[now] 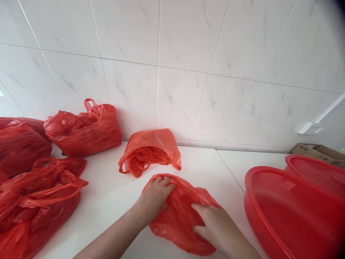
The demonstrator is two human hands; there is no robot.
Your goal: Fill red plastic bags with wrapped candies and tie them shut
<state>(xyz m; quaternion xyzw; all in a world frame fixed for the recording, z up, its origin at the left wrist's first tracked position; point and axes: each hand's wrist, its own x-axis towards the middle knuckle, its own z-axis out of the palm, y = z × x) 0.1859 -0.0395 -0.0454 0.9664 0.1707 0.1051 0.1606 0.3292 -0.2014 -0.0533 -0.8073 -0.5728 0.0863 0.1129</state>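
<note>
A thin red plastic bag (180,212) lies spread and crumpled on the white tabletop, between my two hands. My left hand (157,194) grips its upper left edge, the fingers bent over the film. From the right, my right hand (212,223) takes hold of the bag's side, thumb and forefinger curved around some of the film; its other fingers are hidden. Just beyond, against the wall, another red plastic bag (153,138) lies on its side, its mouth facing me and crumpled red film inside.
Full red bags stand at the left: one by the wall (88,136), one at the far left (21,147), one nearer me (51,205). Red perforated baskets (253,194) take up the right side. A cardboard box (318,153) sits behind them. White tiles (183,97) form the wall.
</note>
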